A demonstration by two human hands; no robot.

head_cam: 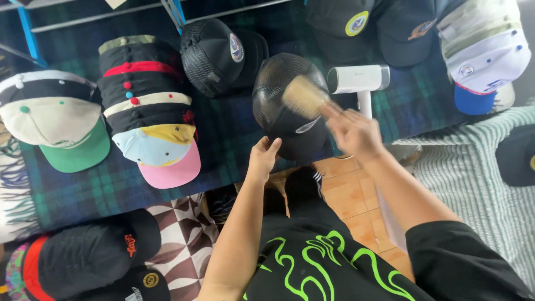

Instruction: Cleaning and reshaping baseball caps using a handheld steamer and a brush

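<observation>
**Q:** Nearest the camera, what shows?

**A:** Black shirt (312, 262) with bright green swirls, worn by the person, fills the bottom. Both bare forearms reach up and away from it.

**Q:** What are the hands doing?

**A:** Left hand (262, 159) pinches the near edge of a black mesh-backed cap (287, 106), fingers curled on its brim. Right hand (354, 134) is clenched around the handle of a pale wooden brush (305, 96), whose blurred head lies against the top of that cap.

**Q:** Where is the cap lying?

**A:** On a dark blue-green plaid cloth (223, 134), between the two hands and just beyond them.

**Q:** What else is around?

**A:** Just beyond the right hand stands a white handheld appliance (359, 81). Left of the left hand is a stack of caps (147, 106) ending in a pink brim, then a cream cap with a green brim (61, 125). Another black cap (220, 56) sits beyond the left hand. Farther right of the right hand, a white cap with a blue brim (485, 61).
</observation>
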